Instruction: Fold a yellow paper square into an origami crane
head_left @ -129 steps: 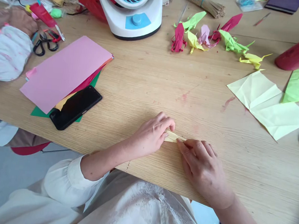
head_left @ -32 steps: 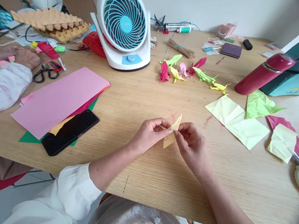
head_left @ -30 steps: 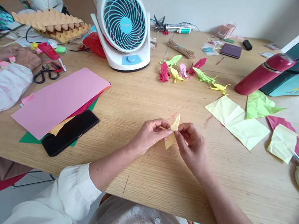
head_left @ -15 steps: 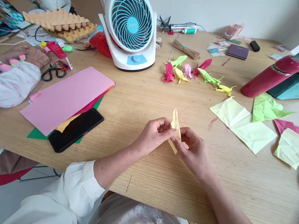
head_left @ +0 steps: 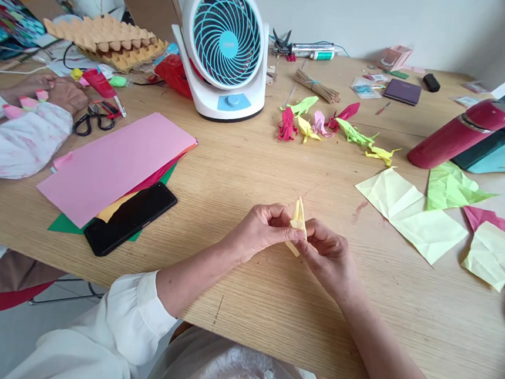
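Observation:
Between my two hands is a small piece of folded yellow paper [head_left: 298, 212], its narrow pointed end sticking up. My left hand [head_left: 266, 229] pinches it from the left, thumb across the front. From the right, my right hand [head_left: 326, 252] pinches it with thumb and fingers, the two thumbs close together. A lower corner of the paper shows beneath the thumbs; the fingers hide its middle. Just right of my hands lie creased pale yellow sheets [head_left: 409, 212]. Beyond them sit several folded paper figures [head_left: 308, 129] in green, red, pink and yellow.
A fan [head_left: 229, 52] stands at the back. To the left are stacked coloured paper [head_left: 122, 163], a black phone [head_left: 133, 217], scissors [head_left: 93, 121] and another person's folded arms [head_left: 23, 134]. A red thermos [head_left: 460, 134] leans at right, near creased green paper [head_left: 456, 186].
My left thumb has slid right over the folded paper, covering more of it. The paper's tip has come down slightly, and less of its lower part shows.

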Available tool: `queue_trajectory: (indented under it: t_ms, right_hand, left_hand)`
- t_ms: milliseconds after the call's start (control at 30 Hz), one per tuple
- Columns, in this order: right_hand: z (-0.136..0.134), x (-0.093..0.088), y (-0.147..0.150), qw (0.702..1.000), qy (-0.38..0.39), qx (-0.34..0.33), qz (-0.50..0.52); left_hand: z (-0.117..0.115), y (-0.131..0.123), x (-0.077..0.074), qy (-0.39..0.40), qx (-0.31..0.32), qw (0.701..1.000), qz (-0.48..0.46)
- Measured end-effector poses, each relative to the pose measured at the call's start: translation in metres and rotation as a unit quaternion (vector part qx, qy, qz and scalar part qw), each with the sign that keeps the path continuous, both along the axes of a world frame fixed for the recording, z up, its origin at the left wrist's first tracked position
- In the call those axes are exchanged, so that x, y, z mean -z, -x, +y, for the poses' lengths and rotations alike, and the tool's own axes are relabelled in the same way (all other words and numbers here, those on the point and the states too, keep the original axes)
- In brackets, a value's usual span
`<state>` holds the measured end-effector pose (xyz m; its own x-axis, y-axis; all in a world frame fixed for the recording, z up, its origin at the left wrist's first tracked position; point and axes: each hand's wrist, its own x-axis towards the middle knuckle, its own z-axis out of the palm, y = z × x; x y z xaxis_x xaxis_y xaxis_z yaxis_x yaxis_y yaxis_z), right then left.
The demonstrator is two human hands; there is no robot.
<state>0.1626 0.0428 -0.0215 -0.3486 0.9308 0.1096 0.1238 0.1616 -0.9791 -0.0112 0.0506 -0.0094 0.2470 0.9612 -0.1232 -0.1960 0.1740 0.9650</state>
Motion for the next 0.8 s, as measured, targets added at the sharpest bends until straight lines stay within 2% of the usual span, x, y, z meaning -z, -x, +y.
queue_trajectory:
  t_ms: [100,200,400,533,733,800]
  right_hand:
    - [0.001,0.002,-0.002,0.999,-0.010,-0.031,0.028]
    - [0.002,0.004,-0.003,0.997,-0.016,-0.054,0.052]
    - [-0.001,0.001,0.000,0.998,-0.053,-0.003,-0.032]
    - [-0.003,-0.005,0.000,0.995,-0.087,-0.016,-0.046]
    - [-0.003,-0.003,-0.002,0.996,-0.073,-0.045,-0.028]
    - [-0.004,0.000,-0.002,0.997,-0.063,-0.036,-0.031]
  left_hand:
    - [-0.001,0.001,-0.003,0.046,0.037,0.997,-0.052]
    - [0.000,0.002,-0.003,0.049,0.057,0.994,-0.079]
    - [0.000,0.003,-0.004,-0.011,0.012,1.000,0.009]
    - [-0.001,0.004,-0.009,-0.039,0.021,0.999,0.017]
    - [-0.001,0.006,-0.010,-0.034,0.027,0.999,0.005]
    - [0.000,0.007,-0.008,-0.057,0.018,0.998,0.025]
